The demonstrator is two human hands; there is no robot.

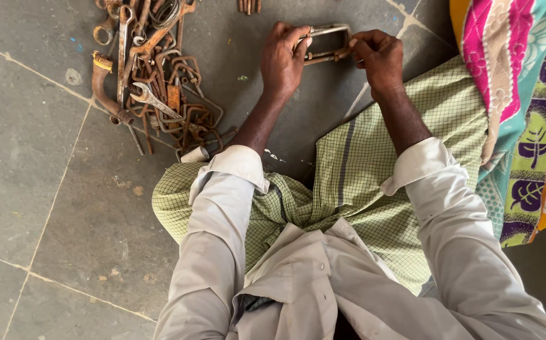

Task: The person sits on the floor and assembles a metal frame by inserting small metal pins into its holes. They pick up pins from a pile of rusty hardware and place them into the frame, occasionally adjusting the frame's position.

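Observation:
A rusty metal U-shaped clamp [327, 43] is held between both hands above the grey stone floor. My left hand [283, 58] grips its left end, fingers curled over the bar. My right hand [378, 58] pinches its right end. Both forearms reach forward out of rolled-up pale sleeves. I sit on the floor with a green checked cloth [348, 182] over my legs.
A heap of rusty metal parts [159, 94] lies on the floor at upper left, with a spanner [150, 99] and a bent pipe piece [104, 85]. A few rusty rods [249, 5] show at the top edge. A bright patterned fabric [524, 107] fills the right side.

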